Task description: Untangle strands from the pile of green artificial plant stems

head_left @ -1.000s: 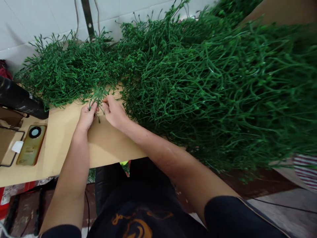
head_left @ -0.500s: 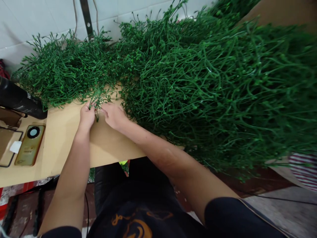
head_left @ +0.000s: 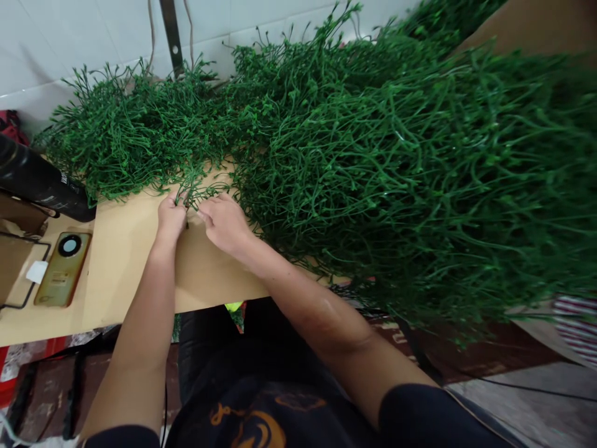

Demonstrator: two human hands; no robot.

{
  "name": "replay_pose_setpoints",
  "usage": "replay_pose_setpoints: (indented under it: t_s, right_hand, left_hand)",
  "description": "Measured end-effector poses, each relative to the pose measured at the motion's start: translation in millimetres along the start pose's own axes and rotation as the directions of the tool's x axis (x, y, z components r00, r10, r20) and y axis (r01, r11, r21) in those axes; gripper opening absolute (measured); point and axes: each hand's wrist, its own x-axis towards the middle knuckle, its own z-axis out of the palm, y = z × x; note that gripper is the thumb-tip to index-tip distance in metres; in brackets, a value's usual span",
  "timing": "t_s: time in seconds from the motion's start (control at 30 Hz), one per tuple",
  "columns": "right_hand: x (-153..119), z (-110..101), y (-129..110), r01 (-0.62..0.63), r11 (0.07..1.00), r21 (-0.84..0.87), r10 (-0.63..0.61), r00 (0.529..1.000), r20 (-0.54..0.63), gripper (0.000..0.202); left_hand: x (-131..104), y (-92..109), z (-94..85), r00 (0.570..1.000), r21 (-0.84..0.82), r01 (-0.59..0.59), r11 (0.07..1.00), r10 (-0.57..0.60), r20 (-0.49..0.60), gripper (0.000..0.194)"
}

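A small green plastic sprig point(head_left: 189, 191) with thin branching stems is between my two hands, above a tan board point(head_left: 135, 239). My left hand point(head_left: 171, 214) pinches its stems from the left. From the right, my right hand point(head_left: 222, 219) has its fingers curled in and closed on the sprig's stems; the fingertips are partly hidden. Behind my hands lies a pile of green sprigs point(head_left: 125, 134), and a much larger heap point(head_left: 387, 162) fills the right side.
On the left are a black bottle point(head_left: 44, 180), a phone point(head_left: 63, 270) with a round camera ring, and a cardboard box point(head_left: 13, 267). A tiled wall point(head_left: 102, 31) with a metal post point(head_left: 171, 37) stands behind. Striped cloth point(head_left: 576, 323) shows at the right.
The view has shifted slightly, moving the scene a little to the right. My right hand has turned a bit, its fingers more curled beside the sprig; my left hand keeps its pinch.
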Motion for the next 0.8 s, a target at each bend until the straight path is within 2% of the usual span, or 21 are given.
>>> replay_pose_setpoints:
  t_s: [0.13,0.27,0.47,0.6,0.7,0.8]
  right_hand:
    - [-2,-3,7,-0.041,0.997,0.069,0.042,0.999,-0.009,0.022]
    - [-9,-6,23,-0.107,0.983,0.146,0.116,0.992,-0.054,0.023]
    - [-15,-7,32,-0.141,0.974,0.177,0.171,0.971,-0.169,0.023]
    - [-13,-5,30,-0.126,0.974,0.186,0.172,0.950,-0.260,0.019]
    - [-18,-2,23,-0.080,0.983,0.163,0.110,0.977,-0.183,0.019]
    - [-30,3,6,0.030,0.981,0.190,-0.031,0.999,0.006,0.021]
  left_hand:
    - [-6,11,-2.6,0.997,-0.017,0.073,0.997,-0.073,0.014,0.025]
    - [-10,16,-10.1,0.984,-0.055,0.151,0.987,-0.145,0.107,0.028]
    - [-13,16,-11.6,0.973,-0.055,0.130,0.990,-0.116,0.202,0.033]
    - [-10,13,-7.1,0.979,-0.014,0.134,0.991,-0.131,0.158,0.028]
    - [-6,8,-4.0,0.990,0.029,0.109,0.994,-0.111,0.090,0.026]
    - [-2,5,-5.0,0.999,0.009,0.041,0.999,-0.041,-0.014,0.029]
